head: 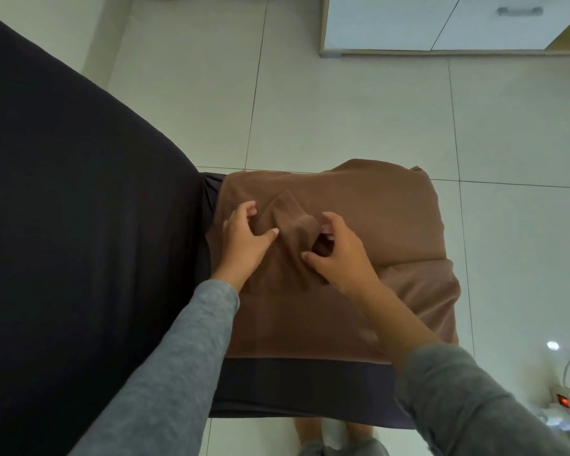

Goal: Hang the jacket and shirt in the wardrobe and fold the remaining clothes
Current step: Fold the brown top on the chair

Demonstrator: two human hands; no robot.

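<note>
so the brown garment [359, 209] is lying spread over the dark-covered bench [310, 383] (might be a bed end, honestly can't tell), right beside a big dark-draped mass [79, 225] on the left, and both hands are in the middle of it on a raised ridge of cloth [290, 218]. the left hand [244, 240] has its thumb and curled fingers pinching one side of that ridge, and the right hand [339, 258] pinches the other side, thumb low and fingers hooked over the top. what I'd worry about: the grip is on a small bunch in the centre, not on an edge or corner, so if it gets lifted from there the rest probably sags unevenly and any layers already lying flat come undone. the right side seems to drape over the bench edge toward the tiled floor [507, 225], so a tug could drag that side off altogether. the cloth looks thin and soft, so a pinch like this might catch only the top layer and leave the under one behind, which gives a crooked fold. there's also a power strip [563, 401] with a red light on the floor down right, not where I'd want a hem landing
</note>
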